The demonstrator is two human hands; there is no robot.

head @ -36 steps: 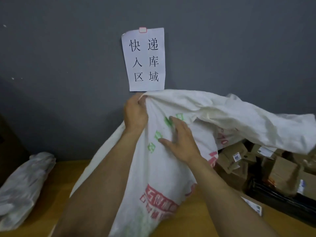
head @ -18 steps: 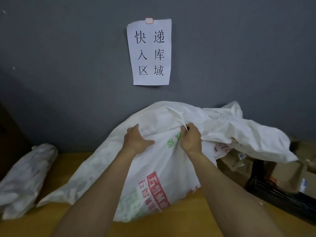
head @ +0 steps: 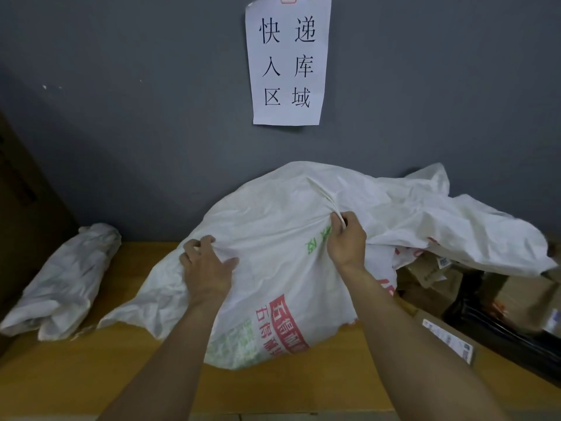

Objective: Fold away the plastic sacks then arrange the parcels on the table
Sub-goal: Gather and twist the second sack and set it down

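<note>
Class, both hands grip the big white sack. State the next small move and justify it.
Probably draw the sack leftward off the parcels onto bare table: left hand and right hand both grip bunched fabric, and its right end drapes over them, so it cannot fold flat.

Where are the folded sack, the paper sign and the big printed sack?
folded sack (head: 69, 278), head view, middle of the bundle.
paper sign (head: 287, 60), head view, blank strip between the two columns of writing.
big printed sack (head: 267, 214), head view, plain white upper part.
</note>
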